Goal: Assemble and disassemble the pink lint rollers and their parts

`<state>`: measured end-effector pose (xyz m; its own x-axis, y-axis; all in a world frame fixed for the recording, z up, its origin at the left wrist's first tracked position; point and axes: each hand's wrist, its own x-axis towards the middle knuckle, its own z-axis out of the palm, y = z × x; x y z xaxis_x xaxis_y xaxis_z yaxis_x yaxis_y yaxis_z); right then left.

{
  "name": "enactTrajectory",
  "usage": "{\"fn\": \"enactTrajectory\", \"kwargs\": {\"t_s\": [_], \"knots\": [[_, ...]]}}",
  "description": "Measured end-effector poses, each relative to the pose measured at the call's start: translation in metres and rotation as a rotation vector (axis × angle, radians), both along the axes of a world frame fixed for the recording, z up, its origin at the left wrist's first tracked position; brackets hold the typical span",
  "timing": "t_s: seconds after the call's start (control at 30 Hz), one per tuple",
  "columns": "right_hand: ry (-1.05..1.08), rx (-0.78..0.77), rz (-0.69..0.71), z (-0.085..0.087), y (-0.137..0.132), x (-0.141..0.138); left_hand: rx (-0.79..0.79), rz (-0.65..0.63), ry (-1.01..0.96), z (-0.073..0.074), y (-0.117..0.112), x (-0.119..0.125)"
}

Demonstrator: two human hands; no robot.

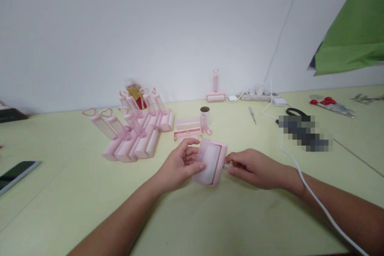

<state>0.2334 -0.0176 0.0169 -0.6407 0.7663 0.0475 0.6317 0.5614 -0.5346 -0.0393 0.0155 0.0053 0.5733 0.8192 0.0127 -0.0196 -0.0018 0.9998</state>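
Taken by clock face from the held piece, with twelve pointing to the wall, a dark flat phone with a pale edge (pixel 16 175) lies at nine on the pale yellow-green desk (pixel 174 224). A group of pink plastic lint rollers with heart-shaped handle loops (pixel 136 127) stands nearer ten, handles tilted toward eleven.

The left hand (pixel 181 166) reaches in from seven, forearm slanting up, wrist fairly straight. Its grip is clamped on the pink plastic roller head with a white cylinder in it (pixel 209 162), thumb across the front, fingers curled behind. That head is held tilted above the desk, between the two hands. At eleven lies an open pink plastic casing (pixel 188 133); toward twelve stand a white roll with a brown core (pixel 205 114) and, farther off, one upright pink roller (pixel 216 88).

The right hand (pixel 255 168) comes in from four, forearm low, knuckles up. Its grip is pinched together on a clear, narrow plastic handle part (pixel 227 165), mostly hidden by the fingers, at the head's three o'clock edge.

The step in hand looks like work where handle and head meet; whether they are joined cannot be told. The next move would seem to call for a firm left hold and the right grip lined up with that edge
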Motion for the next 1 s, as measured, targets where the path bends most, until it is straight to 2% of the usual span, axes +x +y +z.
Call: {"fn": "enactTrajectory", "kwargs": {"t_s": [0.33, 0.43, 0.5, 0.6, 0.63, 0.7, 0.73, 0.8, 0.9, 1.0], "knots": [[0.017, -0.016, 0.003, 0.001, -0.002, -0.004, -0.012, -0.028, 0.022, -0.002, -0.006, 0.011], [0.067, -0.070, -0.017, 0.000, -0.002, -0.006, 0.022, -0.043, 0.080, 0.000, -0.007, 0.012], [0.140, -0.156, -0.051, -0.002, -0.002, -0.008, 0.143, 0.006, 0.229, 0.004, -0.009, 0.013], [0.257, -0.346, -0.133, -0.006, -0.002, -0.012, 0.595, 0.165, 0.529, 0.016, -0.018, 0.017], [0.290, -0.431, -0.157, -0.007, -0.003, -0.013, 0.763, 0.160, 0.599, 0.021, -0.023, 0.020], [0.357, -0.620, -0.159, -0.007, -0.005, -0.013, 0.992, 0.014, 0.690, 0.030, -0.033, 0.027], [0.394, -0.715, -0.136, -0.006, -0.006, -0.012, 1.041, -0.085, 0.727, 0.034, -0.037, 0.031], [0.473, -0.859, -0.064, -0.004, -0.007, -0.009, 1.077, -0.195, 0.805, 0.040, -0.043, 0.036], [0.603, -0.955, -0.004, 0.000, -0.008, -0.006, 1.090, -0.187, 0.876, 0.041, -0.044, 0.038], [0.683, -0.945, 0.050, 0.003, -0.008, -0.006, 1.026, -0.122, 0.835, 0.041, -0.043, 0.033]]}}
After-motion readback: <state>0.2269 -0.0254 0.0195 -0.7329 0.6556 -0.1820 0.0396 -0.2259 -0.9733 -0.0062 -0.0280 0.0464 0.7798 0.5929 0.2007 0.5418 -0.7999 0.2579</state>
